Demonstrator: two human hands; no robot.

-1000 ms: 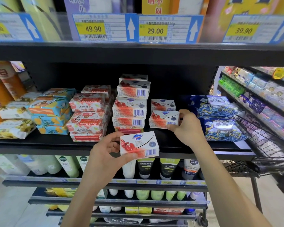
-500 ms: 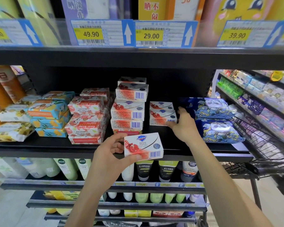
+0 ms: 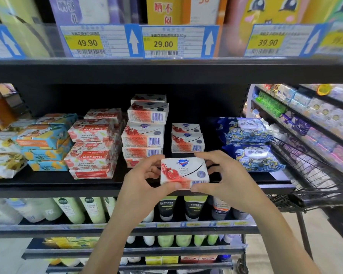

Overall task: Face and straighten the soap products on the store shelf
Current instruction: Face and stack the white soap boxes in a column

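A white Safeguard soap box (image 3: 184, 173) with a red pomegranate print is held just in front of the black shelf (image 3: 48, 186). My left hand (image 3: 141, 182) grips its left end and my right hand (image 3: 226, 180) grips its right end. Behind it a tall stack of the same boxes (image 3: 145, 133) stands with barcodes facing out. To the right of that stack sits a low pair of the same boxes (image 3: 187, 140). Goat Soap packs (image 3: 91, 147) are stacked upside down to the left.
Blue and orange soap packs (image 3: 42, 141) and yellow ones (image 3: 2, 163) fill the shelf's left part. Blue panda wipe packs (image 3: 249, 145) lie at the right end. A wire cart (image 3: 313, 175) stands at the right. Price tags (image 3: 162, 42) hang above, tubes (image 3: 166, 208) below.
My right hand left the low pair of boxes on the shelf and came back to grip the right end of the held box. The held box moved right and up toward the shelf edge.
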